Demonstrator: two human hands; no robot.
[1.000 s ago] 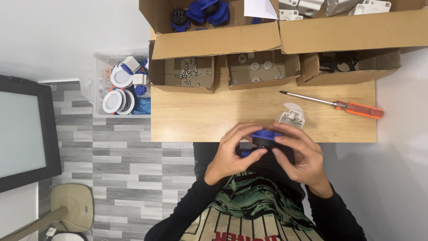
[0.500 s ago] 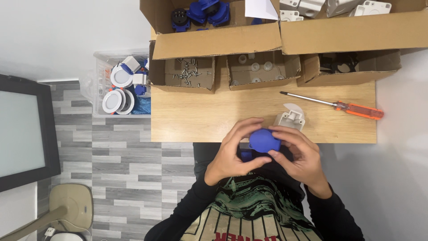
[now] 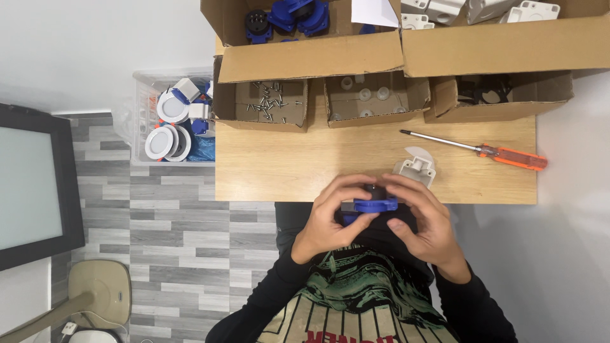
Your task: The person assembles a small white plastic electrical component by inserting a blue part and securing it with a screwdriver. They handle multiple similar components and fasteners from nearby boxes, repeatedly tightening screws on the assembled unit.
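I'm working at the near edge of the wooden table (image 3: pixel 286 171), cardboard boxes (image 3: pixel 318 57) crowding its far side.
My left hand (image 3: pixel 330 222) and right hand (image 3: pixel 422 222) are clamping fingers around a blue part (image 3: pixel 375 205) just off the edge; a white housing (image 3: pixel 414 170) and screwdriver (image 3: pixel 483 150) are lying beyond, bare wood leftward.

Two hands, left (image 3: pixel 327 222) and right (image 3: pixel 422 219), close on one blue part (image 3: pixel 375 204). One screwdriver (image 3: pixel 483 151) and one white housing (image 3: pixel 414 167) lie on the counter (image 3: pixel 286 165). Three small open boxes stand in a row: screws (image 3: pixel 267 101), white caps (image 3: pixel 368 95), black rings (image 3: pixel 489 92). Two big boxes (image 3: pixel 305 57) sit behind. One clear bin (image 3: pixel 143 95) stands beside the counter.
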